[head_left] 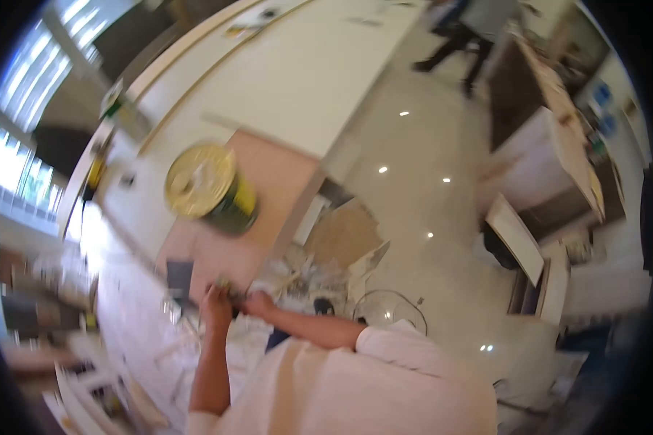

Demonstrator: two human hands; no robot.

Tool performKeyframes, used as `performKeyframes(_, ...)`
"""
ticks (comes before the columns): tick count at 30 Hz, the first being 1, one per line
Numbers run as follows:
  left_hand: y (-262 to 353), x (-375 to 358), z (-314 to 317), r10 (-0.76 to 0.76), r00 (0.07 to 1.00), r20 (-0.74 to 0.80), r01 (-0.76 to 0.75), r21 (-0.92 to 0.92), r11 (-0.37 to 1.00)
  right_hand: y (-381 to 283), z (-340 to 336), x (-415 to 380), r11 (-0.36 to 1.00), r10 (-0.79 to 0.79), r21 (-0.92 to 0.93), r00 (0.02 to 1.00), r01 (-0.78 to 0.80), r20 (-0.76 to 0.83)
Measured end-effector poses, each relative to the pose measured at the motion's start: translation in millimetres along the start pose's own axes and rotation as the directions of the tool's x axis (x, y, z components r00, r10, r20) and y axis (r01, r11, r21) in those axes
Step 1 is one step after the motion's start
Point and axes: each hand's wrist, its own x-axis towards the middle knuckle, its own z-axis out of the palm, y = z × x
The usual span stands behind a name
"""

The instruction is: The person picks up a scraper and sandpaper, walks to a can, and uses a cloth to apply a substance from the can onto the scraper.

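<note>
My left hand (215, 304) and my right hand (258, 303) are close together at the near edge of a pinkish wooden board (277, 170). Both look closed around a small dark item with a yellowish-green bit showing, too blurred to name. A large round can (203, 181) with a yellowish top and a green and yellow side stands on the board, beyond my hands. A flat dark grey square piece (180, 275) lies at the board's left corner, beside my left hand.
A long white worktop (276, 80) stretches away under the board. Scraps and a brown sheet (345, 232) litter the tiled floor, near a loop of cable (392, 293). Wooden cabinet parts (533, 170) stand at right. Another person (475, 32) is at the far end.
</note>
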Motion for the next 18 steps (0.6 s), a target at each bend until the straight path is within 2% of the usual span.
performKeyframes(1, -1.6, -9.8, -0.3, -0.001, 1.0, -0.018, -0.001, -0.144, 0.99, 18.6, 9.4, 11.6, 0.997, 0.057, 0.053, 0.998, -0.057, -0.003)
performKeyframes(2, -27.6, -12.0, 13.0, 0.096, 0.99, -0.1, -0.11, -0.142, 0.984, 5.2, 4.1, 1.6, 0.984, 0.108, 0.138, 0.994, -0.109, 0.019)
performKeyframes(3, -8.2, -6.2, -0.4, 0.057, 0.998, -0.006, -0.057, 0.031, 0.998, -3.7, 1.8, -1.5, 0.99, 0.139, -0.035, 0.99, -0.139, -0.005)
performKeyframes(4, -10.8, 0.4, 8.0, 0.011, 0.997, -0.078, -0.009, 0.025, 1.0, -0.3, 5.8, 0.4, 0.981, 0.154, 0.122, 0.988, -0.153, 0.002)
performKeyframes(5, -6.7, 11.1, 8.1, 0.044, 0.988, -0.146, -0.048, -0.02, 0.999, 2.4, 9.2, 2.8, 0.947, 0.168, 0.275, 0.986, -0.164, 0.01)
performKeyframes(6, -8.7, 20.0, 10.1, 0.022, 0.987, -0.157, -0.028, -0.038, 0.999, -25.6, 3.6, -9.4, 0.865, 0.224, 0.452, 0.974, -0.219, 0.043)
performKeyframes(7, -10.3, 22.2, 11.6, 0.013, 0.986, -0.167, -0.024, -0.059, 0.998, -24.9, 4.8, -8.1, 0.847, 0.198, 0.494, 0.979, -0.194, 0.045)
performKeyframes(10, -6.6, 9.3, 6.1, -0.074, 0.984, -0.161, 0.066, -0.054, 0.996, -30.9, 2.6, -11.3, 0.845, 0.21, 0.496, 0.977, -0.203, 0.042)
performKeyframes(13, -16.4, -32.3, 0.4, 0.041, 0.993, -0.114, -0.054, -0.11, 0.993, -35.5, 0.3, -8.2, 0.897, 0.174, 0.407, 0.984, -0.173, 0.034)
performKeyframes(14, -14.7, -37.8, 0.1, -0.003, 0.995, -0.096, -0.006, -0.091, 0.996, -32.2, 0.7, -12.2, 0.906, 0.182, 0.382, 0.983, -0.181, 0.035)
performKeyframes(18, -8.3, -3.7, 0.9, -0.07, 0.994, -0.084, 0.066, -0.053, 0.996, -25.1, 3.9, -7.7, 0.872, 0.186, 0.452, 0.982, -0.185, 0.043)
